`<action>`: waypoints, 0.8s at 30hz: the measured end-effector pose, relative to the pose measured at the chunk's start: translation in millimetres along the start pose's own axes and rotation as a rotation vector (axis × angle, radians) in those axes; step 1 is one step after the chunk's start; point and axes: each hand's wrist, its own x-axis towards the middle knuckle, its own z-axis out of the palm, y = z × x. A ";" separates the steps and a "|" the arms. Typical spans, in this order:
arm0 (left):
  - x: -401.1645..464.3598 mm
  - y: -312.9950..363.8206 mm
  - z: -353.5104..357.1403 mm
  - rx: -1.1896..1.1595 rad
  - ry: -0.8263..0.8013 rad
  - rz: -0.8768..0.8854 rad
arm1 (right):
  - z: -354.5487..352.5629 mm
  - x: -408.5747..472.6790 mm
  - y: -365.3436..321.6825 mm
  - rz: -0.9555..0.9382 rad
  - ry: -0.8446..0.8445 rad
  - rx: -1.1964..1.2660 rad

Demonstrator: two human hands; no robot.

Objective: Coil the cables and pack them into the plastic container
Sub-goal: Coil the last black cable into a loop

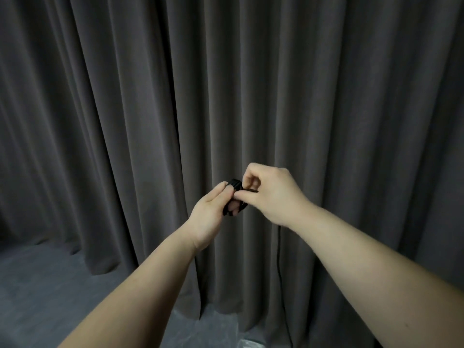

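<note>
A black cable (235, 187) is wound in a small coil around the fingers of my left hand (212, 217), which is raised in front of me at the middle of the view. My right hand (271, 194) pinches a short straight stretch of the same cable just right of the coil, thumb and forefinger closed on it. The loose tail of the cable (279, 259) hangs down from under my right wrist toward the floor. The plastic container is not in view.
A dark grey pleated curtain (251, 84) fills the background directly behind my hands. Grey carpeted floor (50, 285) shows at the lower left. A pale patch (251, 344) sits at the bottom edge below the curtain.
</note>
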 end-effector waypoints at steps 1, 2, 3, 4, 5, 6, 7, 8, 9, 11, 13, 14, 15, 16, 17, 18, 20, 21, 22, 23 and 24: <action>-0.6 -0.5 0.4 -0.005 -0.014 0.002 | -3.0 2.0 2.1 0.011 -0.036 -0.001; -1.4 -0.8 1.1 -0.018 -0.027 0.007 | -4.5 4.3 4.8 0.025 -0.062 0.014; -2.1 -0.3 2.1 -0.034 -0.037 0.019 | -5.5 5.9 8.7 0.046 -0.069 0.053; -2.7 0.5 3.1 -0.052 -0.036 0.035 | -5.0 6.1 11.7 0.077 -0.056 0.131; -3.2 1.9 4.5 -0.068 -0.027 0.051 | -3.1 4.5 14.3 0.105 -0.021 0.253; -3.1 3.0 6.4 -0.085 -0.011 0.064 | 0.4 2.1 16.4 0.137 0.016 0.380; -2.9 5.0 9.2 -0.107 0.007 0.082 | 4.6 -1.2 17.3 0.159 0.035 0.471; -2.8 7.2 12.7 -0.130 0.024 0.096 | 10.6 -5.1 17.6 0.179 0.029 0.514; -3.1 9.8 16.4 -0.147 0.038 0.104 | 17.4 -9.7 17.2 0.191 0.015 0.534; -4.6 12.8 23.8 -0.151 0.048 0.109 | 29.2 -18.0 15.7 0.216 0.028 0.564; -7.0 11.3 29.1 -0.114 0.051 0.117 | 32.5 -21.2 16.4 0.201 0.093 0.451; -7.7 9.8 30.5 -0.084 0.056 0.121 | 32.9 -22.5 16.8 0.185 0.124 0.390; -8.2 8.7 30.6 -0.052 0.065 0.126 | 32.7 -23.9 16.3 0.168 0.152 0.356; -8.0 7.6 29.7 -0.020 0.078 0.130 | 32.9 -24.6 16.4 0.158 0.170 0.343; -8.2 7.1 28.6 0.010 0.089 0.134 | 32.8 -25.6 16.9 0.146 0.182 0.335; -7.8 6.5 27.7 0.036 0.098 0.139 | 33.6 -25.6 18.3 0.138 0.188 0.329; -9.1 7.9 27.7 0.071 0.104 0.175 | 34.6 -23.8 19.4 0.137 0.178 0.338; -10.6 9.6 28.1 0.076 0.111 0.201 | 35.2 -21.4 20.4 0.143 0.160 0.365; -12.0 11.8 28.9 0.070 0.121 0.225 | 35.5 -18.8 21.0 0.155 0.135 0.417; -13.0 13.1 28.9 0.051 0.130 0.241 | 35.4 -16.7 20.5 0.181 0.104 0.494; -13.9 13.8 29.2 0.022 0.142 0.241 | 35.4 -15.4 20.4 0.219 0.072 0.592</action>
